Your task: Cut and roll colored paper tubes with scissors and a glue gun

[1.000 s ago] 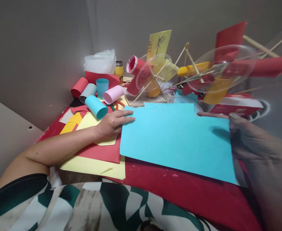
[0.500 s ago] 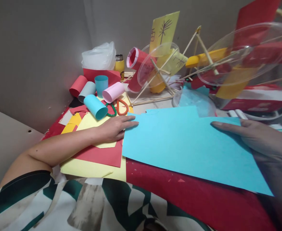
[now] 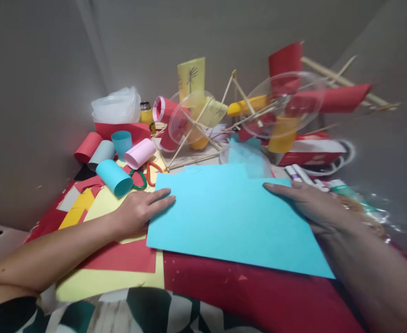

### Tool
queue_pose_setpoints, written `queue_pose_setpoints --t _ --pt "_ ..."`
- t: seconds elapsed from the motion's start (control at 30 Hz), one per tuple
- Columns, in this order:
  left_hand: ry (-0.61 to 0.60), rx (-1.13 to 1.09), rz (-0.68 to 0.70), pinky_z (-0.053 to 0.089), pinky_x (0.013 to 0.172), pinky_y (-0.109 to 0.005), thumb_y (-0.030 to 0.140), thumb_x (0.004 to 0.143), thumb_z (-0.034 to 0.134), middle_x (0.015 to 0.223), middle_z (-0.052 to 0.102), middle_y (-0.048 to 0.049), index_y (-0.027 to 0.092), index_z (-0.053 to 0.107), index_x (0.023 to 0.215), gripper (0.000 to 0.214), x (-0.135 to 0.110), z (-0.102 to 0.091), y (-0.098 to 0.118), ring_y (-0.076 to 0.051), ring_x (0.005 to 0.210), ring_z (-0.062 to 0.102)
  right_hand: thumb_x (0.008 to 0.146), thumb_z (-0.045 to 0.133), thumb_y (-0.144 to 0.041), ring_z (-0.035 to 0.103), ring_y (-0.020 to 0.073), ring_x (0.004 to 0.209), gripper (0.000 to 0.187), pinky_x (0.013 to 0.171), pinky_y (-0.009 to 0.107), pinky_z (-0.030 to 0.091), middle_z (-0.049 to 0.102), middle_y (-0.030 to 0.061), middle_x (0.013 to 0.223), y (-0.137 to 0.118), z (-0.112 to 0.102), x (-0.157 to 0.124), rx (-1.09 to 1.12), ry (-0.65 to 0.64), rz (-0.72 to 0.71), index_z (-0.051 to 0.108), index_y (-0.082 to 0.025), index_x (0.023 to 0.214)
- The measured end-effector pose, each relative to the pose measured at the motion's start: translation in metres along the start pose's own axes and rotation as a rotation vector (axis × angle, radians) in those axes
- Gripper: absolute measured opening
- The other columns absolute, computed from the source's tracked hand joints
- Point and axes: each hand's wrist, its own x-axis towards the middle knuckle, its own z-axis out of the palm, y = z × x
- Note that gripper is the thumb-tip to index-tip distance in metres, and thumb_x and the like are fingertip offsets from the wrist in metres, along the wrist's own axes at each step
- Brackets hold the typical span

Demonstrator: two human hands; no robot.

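A large sheet of light-blue paper point(image 3: 231, 217) lies before me, with a notched far edge. My left hand point(image 3: 144, 208) rests at its left edge, two fingers stretched flat on top. At the right side my right hand point(image 3: 307, 203) grips the sheet, thumb above and the other fingers hidden beneath. Just beyond my left hand lie scissors point(image 3: 139, 180) with green and orange handles, and a rolled blue paper tube point(image 3: 115, 178). Red paper point(image 3: 127, 256) and pale yellow paper point(image 3: 113, 284) spread under my left forearm.
Red, grey, teal and pink paper tubes point(image 3: 140, 154) stand or lie at the back left. Behind the sheet rise stick frames with clear plastic discs point(image 3: 283, 104) and coloured paper blades. Markers point(image 3: 302, 175) and a plastic bag point(image 3: 363, 208) are at the right.
My view has turned right and tilted up, so everything appears further left and lower. Both hands keep their places on the blue paper.
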Motion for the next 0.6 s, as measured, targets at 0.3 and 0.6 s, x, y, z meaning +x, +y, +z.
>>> queue_pose_setpoints --t 0.3,0.6 --pt "0.006 -0.015 -0.006 0.060 0.069 -0.038 0.032 0.100 0.049 0.135 0.071 -0.0195 0.014 0.055 0.143 0.047 -0.009 0.004 -0.006 -0.029 0.099 0.079 0.082 0.072 -0.006 0.078 0.0248 0.061 0.015 0.066 0.033 0.068 0.080 0.0088 0.074 -0.002 0.002 -0.007 0.179 -0.072 0.156 0.076 -0.012 0.095" --pt "-0.050 -0.029 -0.080 0.061 0.077 -0.044 0.034 0.097 0.053 0.143 0.067 -0.0195 0.017 0.051 0.147 0.052 -0.011 0.011 -0.008 -0.033 0.102 0.076 0.081 0.070 -0.003 0.078 0.0236 0.061 0.019 0.068 0.033 0.070 0.080 0.0042 0.074 0.000 0.004 -0.008 0.305 0.079 0.257 0.072 -0.018 0.093"
